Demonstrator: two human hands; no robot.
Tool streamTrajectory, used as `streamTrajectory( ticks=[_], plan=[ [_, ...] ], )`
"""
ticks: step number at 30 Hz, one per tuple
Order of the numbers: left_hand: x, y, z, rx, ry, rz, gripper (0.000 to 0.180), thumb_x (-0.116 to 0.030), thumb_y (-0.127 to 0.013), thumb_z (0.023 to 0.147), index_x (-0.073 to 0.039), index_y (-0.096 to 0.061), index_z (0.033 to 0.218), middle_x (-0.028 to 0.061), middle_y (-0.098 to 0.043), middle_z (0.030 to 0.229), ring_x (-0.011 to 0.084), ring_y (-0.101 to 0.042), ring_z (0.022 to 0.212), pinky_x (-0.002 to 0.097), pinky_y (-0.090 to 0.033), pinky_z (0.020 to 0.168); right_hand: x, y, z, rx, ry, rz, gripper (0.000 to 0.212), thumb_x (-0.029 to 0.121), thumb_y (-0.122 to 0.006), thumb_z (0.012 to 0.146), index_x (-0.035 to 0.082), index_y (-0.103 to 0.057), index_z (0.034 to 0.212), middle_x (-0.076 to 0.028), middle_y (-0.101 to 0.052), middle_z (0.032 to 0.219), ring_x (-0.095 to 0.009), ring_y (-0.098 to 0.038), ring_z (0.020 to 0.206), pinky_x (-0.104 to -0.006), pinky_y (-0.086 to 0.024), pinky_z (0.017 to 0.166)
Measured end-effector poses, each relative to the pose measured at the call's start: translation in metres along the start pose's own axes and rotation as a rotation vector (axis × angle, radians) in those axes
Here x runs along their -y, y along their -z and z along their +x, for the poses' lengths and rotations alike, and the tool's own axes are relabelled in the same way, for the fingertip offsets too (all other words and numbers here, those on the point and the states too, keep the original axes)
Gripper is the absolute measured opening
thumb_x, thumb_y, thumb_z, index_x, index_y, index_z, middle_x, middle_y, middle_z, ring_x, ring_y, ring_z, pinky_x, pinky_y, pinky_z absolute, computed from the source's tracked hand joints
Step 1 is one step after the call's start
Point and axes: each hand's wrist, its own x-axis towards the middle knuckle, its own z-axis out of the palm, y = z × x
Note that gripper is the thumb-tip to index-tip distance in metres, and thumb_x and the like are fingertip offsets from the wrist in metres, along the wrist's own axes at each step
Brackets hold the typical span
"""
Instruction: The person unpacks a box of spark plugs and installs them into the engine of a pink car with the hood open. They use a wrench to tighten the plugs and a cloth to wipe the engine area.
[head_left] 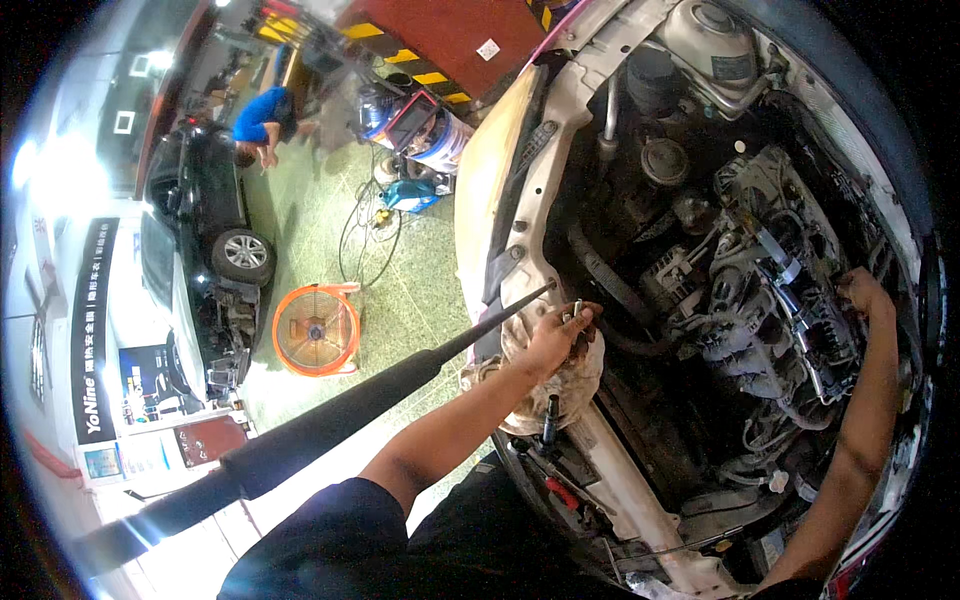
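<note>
My left hand (562, 340) is closed over the front edge of the engine bay, with small shiny metal pieces between thumb and fingers; their kind is too small to tell. Below it a stained whitish cloth (583, 393) lies on the edge, beside a dark cylindrical tool (550, 418). Across the engine (740, 330), my right hand (865, 292) is at its far right side with fingers curled in. Whatever those fingers grip is hidden. Between the hands, a silvery metal rail (800, 318) runs along the engine's top.
A long black pole (340, 410) slants past my left arm to the bay's edge. Near my body lies a red-handled tool (562, 493). On the green floor stand an orange fan (316, 330) and a blue jug (408, 195). Farther off, a person in blue (265, 115) bends near a dark car (195, 190).
</note>
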Motion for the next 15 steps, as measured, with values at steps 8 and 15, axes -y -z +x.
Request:
streamTrajectory(
  ticks=[8, 15],
  plan=[
    [0.001, -0.016, 0.01, 0.014, -0.04, 0.042, 0.034, -0.034, -0.059, 0.106, -0.007, -0.067, 0.123, 0.0, -0.059, 0.074, 0.0095, -0.053, 0.054, 0.0274, -0.041, 0.047, -0.021, 0.0, 0.052, 0.197, -0.129, -0.173, 0.038, 0.016, -0.06, 0.1, 0.008, -0.064, 0.137, -0.017, -0.07, 0.112, -0.031, -0.068, 0.08, -0.0455, -0.056, 0.067],
    [0.008, -0.004, 0.003, -0.053, -0.015, 0.065, 0.036, -0.034, -0.061, 0.105, -0.007, -0.065, 0.128, 0.0015, -0.059, 0.076, 0.0115, -0.056, 0.062, 0.0291, -0.043, 0.05, -0.001, -0.011, 0.052, 0.147, 0.028, -0.095, 0.043, 0.023, -0.063, 0.099, 0.008, -0.061, 0.139, -0.015, -0.065, 0.115, -0.029, -0.063, 0.083, -0.046, -0.055, 0.069]
  ],
)
